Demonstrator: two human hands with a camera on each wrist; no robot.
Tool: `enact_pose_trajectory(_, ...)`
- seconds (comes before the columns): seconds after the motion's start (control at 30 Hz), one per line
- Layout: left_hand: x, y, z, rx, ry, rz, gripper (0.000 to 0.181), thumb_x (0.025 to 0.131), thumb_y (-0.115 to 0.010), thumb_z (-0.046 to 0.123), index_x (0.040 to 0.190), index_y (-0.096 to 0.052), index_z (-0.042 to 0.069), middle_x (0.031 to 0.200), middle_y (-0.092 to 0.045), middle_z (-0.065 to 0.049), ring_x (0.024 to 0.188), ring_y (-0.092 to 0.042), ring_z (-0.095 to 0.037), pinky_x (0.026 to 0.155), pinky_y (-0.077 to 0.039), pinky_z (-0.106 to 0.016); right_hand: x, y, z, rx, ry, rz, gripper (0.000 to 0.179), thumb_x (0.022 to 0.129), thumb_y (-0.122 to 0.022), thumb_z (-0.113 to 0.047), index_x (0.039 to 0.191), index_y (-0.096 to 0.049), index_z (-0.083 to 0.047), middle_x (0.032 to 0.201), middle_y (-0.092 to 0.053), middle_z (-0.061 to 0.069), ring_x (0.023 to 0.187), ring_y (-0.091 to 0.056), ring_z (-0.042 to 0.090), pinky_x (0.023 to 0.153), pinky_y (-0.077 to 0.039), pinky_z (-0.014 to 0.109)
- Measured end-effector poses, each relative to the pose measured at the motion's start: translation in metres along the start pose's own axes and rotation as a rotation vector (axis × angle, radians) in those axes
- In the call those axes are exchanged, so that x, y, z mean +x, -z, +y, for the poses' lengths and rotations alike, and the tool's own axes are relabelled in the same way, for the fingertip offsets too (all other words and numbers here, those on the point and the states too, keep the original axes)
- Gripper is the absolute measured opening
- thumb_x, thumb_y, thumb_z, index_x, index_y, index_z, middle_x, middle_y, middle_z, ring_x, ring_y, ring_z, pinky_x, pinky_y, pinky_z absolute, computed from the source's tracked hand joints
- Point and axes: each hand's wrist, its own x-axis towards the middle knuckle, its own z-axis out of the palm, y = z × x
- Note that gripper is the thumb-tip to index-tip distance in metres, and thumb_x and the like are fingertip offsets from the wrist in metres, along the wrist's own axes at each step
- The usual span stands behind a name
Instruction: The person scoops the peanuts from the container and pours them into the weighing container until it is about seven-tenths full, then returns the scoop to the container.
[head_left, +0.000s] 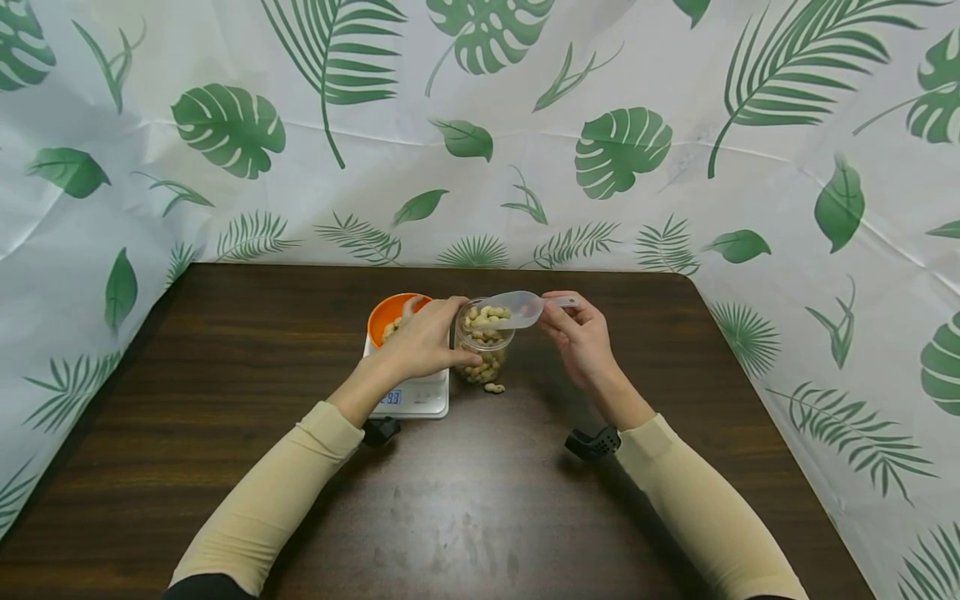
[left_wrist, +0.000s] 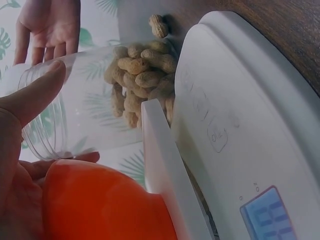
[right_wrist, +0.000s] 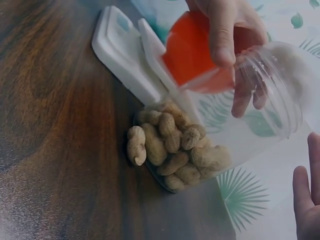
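A clear plastic jar (right_wrist: 220, 120) holds peanuts (right_wrist: 175, 150) in its lower part. My left hand (head_left: 427, 337) grips the jar near its threaded neck, thumb on one side and fingers on the other. Over the mouth is a translucent scoop (head_left: 521, 308) with peanuts showing at it; in the head view I cannot tell which lie in the scoop. The scoop's handle is pinched in my right hand (head_left: 577, 333). Left of the jar, an orange bowl (left_wrist: 110, 200) with peanuts stands on a white kitchen scale (head_left: 420, 400), partly hidden by my left hand.
One loose peanut (head_left: 494, 388) lies on the dark wooden table (head_left: 480, 500) just in front of the jar. The scale's lit display (left_wrist: 270, 215) faces me. Behind the table hangs a white cloth (head_left: 525, 167) printed with green leaves.
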Motion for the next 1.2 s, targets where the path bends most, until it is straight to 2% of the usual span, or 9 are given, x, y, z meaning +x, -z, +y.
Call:
enact_pose_trajectory(0.1, -0.002, 0.0, 0.0, 0.011, -0.006, 0.011, 0.091, 0.083, -0.085, 0.048, 0.153, -0.045, 0.006, 0.149, -0.052, -0.012, 0.136, -0.047, -0.029, 0.113, -0.012, -0.068, 0.001, -0.001, -0.002, 0.012, -0.002, -0.001, 0.012, 0.103, -0.061, -0.004, 0.112, -0.068, 0.001, 0.105, -0.068, 0.009, 0.101, -0.069, 0.019, 0.09, -0.055, 0.033)
enact_pose_trajectory(0.2, -0.005, 0.001, 0.001, 0.02, -0.012, 0.032, 0.093, 0.083, -0.085, 0.05, 0.155, -0.043, 0.007, 0.152, -0.047, -0.013, 0.14, -0.041, -0.03, 0.113, -0.012, -0.068, 0.002, -0.003, -0.005, 0.006, -0.001, -0.006, 0.015, 0.103, -0.062, -0.006, 0.114, -0.066, 0.004, 0.106, -0.068, 0.009, 0.103, -0.068, 0.02, 0.092, -0.055, 0.034)
enact_pose_trajectory(0.43, -0.015, 0.009, -0.003, 0.013, -0.016, 0.093, 0.091, 0.083, -0.084, 0.05, 0.154, -0.045, 0.009, 0.152, -0.046, -0.01, 0.141, -0.039, -0.03, 0.114, -0.014, -0.065, 0.008, -0.012, -0.009, 0.004, 0.0, -0.015, 0.012, 0.102, -0.065, -0.009, 0.112, -0.069, -0.003, 0.104, -0.068, 0.009, 0.103, -0.068, 0.021, 0.093, -0.054, 0.036)
enact_pose_trajectory(0.5, -0.019, 0.011, -0.007, 0.011, -0.02, 0.102, 0.087, 0.085, -0.083, 0.049, 0.153, -0.046, 0.007, 0.151, -0.047, -0.011, 0.14, -0.04, -0.03, 0.113, -0.015, -0.065, 0.01, -0.016, -0.009, 0.004, 0.001, -0.017, 0.011, 0.102, -0.064, -0.008, 0.111, -0.069, -0.004, 0.104, -0.068, 0.009, 0.101, -0.068, 0.021, 0.092, -0.054, 0.035)
enact_pose_trajectory(0.7, -0.028, 0.016, -0.023, -0.002, -0.007, 0.148, 0.08, 0.086, -0.084, 0.044, 0.148, -0.051, 0.006, 0.148, -0.05, -0.012, 0.135, -0.044, -0.031, 0.112, -0.016, -0.063, 0.014, -0.025, -0.01, 0.006, -0.002, -0.038, 0.015, 0.103, -0.061, -0.002, 0.114, -0.068, 0.005, 0.103, -0.068, 0.009, 0.1, -0.068, 0.022, 0.093, -0.054, 0.035)
enact_pose_trajectory(0.8, -0.032, 0.02, -0.031, -0.019, 0.009, 0.161, 0.08, 0.085, -0.085, 0.042, 0.147, -0.051, 0.004, 0.147, -0.05, -0.013, 0.134, -0.044, -0.031, 0.111, -0.016, -0.064, 0.016, -0.029, -0.011, -0.002, 0.002, -0.045, 0.013, 0.102, -0.062, -0.002, 0.112, -0.07, 0.003, 0.102, -0.069, 0.009, 0.1, -0.068, 0.021, 0.094, -0.054, 0.036)
enact_pose_trajectory(0.97, -0.04, 0.029, -0.042, -0.04, 0.059, 0.142, 0.084, 0.085, -0.083, 0.046, 0.148, -0.049, 0.002, 0.149, -0.047, -0.016, 0.135, -0.042, -0.034, 0.112, -0.015, -0.066, 0.017, -0.035, -0.01, -0.039, 0.007, -0.07, 0.012, 0.102, -0.063, -0.002, 0.11, -0.071, 0.0, 0.103, -0.069, 0.008, 0.1, -0.068, 0.02, 0.096, -0.052, 0.038)
enact_pose_trajectory(1.1, -0.047, 0.036, -0.052, -0.042, 0.113, 0.091, 0.092, 0.085, -0.082, 0.05, 0.153, -0.042, 0.001, 0.155, -0.039, -0.02, 0.141, -0.035, -0.037, 0.111, -0.016, -0.066, 0.018, -0.039, -0.007, -0.082, 0.008, -0.092, 0.014, 0.102, -0.061, 0.0, 0.114, -0.068, 0.004, 0.105, -0.069, 0.007, 0.102, -0.067, 0.02, 0.099, -0.05, 0.041)
enact_pose_trajectory(1.2, -0.051, 0.039, -0.059, -0.049, 0.145, 0.049, 0.1, 0.084, -0.081, 0.053, 0.157, -0.035, 0.001, 0.158, -0.034, -0.02, 0.143, -0.033, -0.037, 0.11, -0.019, -0.066, 0.019, -0.041, -0.005, -0.102, 0.013, -0.092, 0.014, 0.102, -0.06, 0.002, 0.112, -0.07, 0.001, 0.105, -0.069, 0.006, 0.103, -0.067, 0.02, 0.1, -0.05, 0.04)
